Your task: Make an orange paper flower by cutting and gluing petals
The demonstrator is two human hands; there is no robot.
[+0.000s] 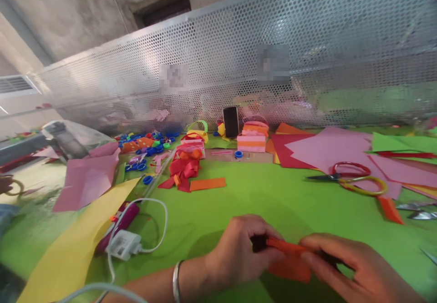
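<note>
My left hand (239,250) and my right hand (355,269) meet low over the green table (273,198). Both pinch a small orange paper piece (288,257) between thumb and fingers, the left at its left end, the right at its right end. The paper looks folded or rolled into a narrow strip with a wider flap hanging below. A silver bangle (176,281) sits on my left wrist. Motion blur smears the fingertips.
Scissors with red and yellow handles (351,178) lie on pink paper sheets (337,150) at the right. A yellow sheet (75,244), a white charger with cable (124,244), paper baskets (252,137), blue rings (150,143) and a phone (231,122) stand before a perforated metal screen (307,66).
</note>
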